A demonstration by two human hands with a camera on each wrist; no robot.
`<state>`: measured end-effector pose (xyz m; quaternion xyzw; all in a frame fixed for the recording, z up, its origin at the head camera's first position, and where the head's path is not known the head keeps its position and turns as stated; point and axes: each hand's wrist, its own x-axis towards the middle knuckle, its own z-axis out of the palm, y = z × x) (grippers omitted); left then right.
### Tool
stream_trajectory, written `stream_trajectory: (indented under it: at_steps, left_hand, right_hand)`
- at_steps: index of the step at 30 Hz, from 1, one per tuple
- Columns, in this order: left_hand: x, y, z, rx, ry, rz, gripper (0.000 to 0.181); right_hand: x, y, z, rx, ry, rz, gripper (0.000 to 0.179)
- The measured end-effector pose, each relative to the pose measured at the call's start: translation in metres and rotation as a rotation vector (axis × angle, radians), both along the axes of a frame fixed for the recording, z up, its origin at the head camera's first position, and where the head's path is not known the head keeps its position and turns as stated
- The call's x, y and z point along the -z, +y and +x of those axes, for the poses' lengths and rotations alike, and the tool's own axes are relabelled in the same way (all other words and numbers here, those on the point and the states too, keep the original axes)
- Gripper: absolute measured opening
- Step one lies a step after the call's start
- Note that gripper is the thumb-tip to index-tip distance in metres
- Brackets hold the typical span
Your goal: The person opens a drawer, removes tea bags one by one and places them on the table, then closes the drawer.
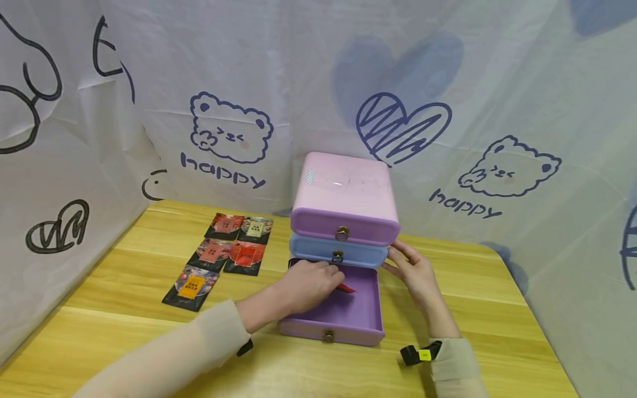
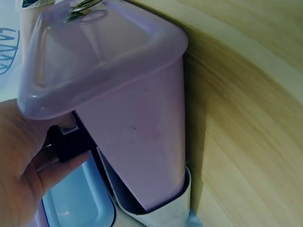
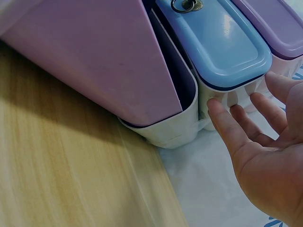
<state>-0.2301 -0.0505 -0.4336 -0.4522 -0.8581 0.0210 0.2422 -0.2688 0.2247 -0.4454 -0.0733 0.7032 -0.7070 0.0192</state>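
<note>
A small drawer cabinet (image 1: 346, 182) with a pink top stands on the table. Its lowest drawer, a purple one (image 1: 365, 301), is pulled out. My left hand (image 1: 309, 284) reaches over that drawer's left side and grips a black packet (image 2: 71, 144); a red part of it shows beyond the fingers in the head view. At the cabinet's right side is my right hand (image 1: 415, 271), its fingertips right at the side wall by the blue middle drawer (image 3: 227, 42). Those fingers are spread and hold nothing.
Several black food packets with coloured labels, among them one with an orange label (image 1: 191, 287), lie in two columns left of the cabinet. The wooden table (image 1: 463, 304) meets a printed white cloth (image 1: 308, 83) behind and at the sides.
</note>
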Motion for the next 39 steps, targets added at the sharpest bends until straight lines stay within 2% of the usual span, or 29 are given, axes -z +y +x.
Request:
stream_trajectory:
  at_steps: [6,14,19,25,31,39]
  left_hand:
    - [-0.005,-0.01,0.006,0.009,0.013,0.084,0.008]
    - [-0.012,-0.028,0.014,0.013,0.069,0.198,0.011]
    - [-0.015,-0.04,0.02,0.004,0.056,0.221,0.013]
    - [-0.017,-0.06,0.028,-0.025,0.032,0.288,0.024]
    - [-0.017,-0.083,0.033,-0.074,0.069,0.314,0.023]
    - [-0.02,-0.114,0.037,-0.092,0.105,0.332,0.026]
  right_hand:
    - [-0.001,0.0,0.0,-0.002,-0.002,0.004,0.053]
    - [0.0,0.0,0.0,0.005,-0.005,0.001,0.053]
    - [0.0,0.0,0.001,0.021,-0.009,-0.002,0.052]
    - [-0.002,-0.001,0.002,0.023,-0.021,0.002,0.051]
    - [-0.002,-0.002,0.002,0.019,-0.029,-0.003,0.05]
    - [-0.002,-0.002,0.002,0.015,-0.027,-0.007,0.05]
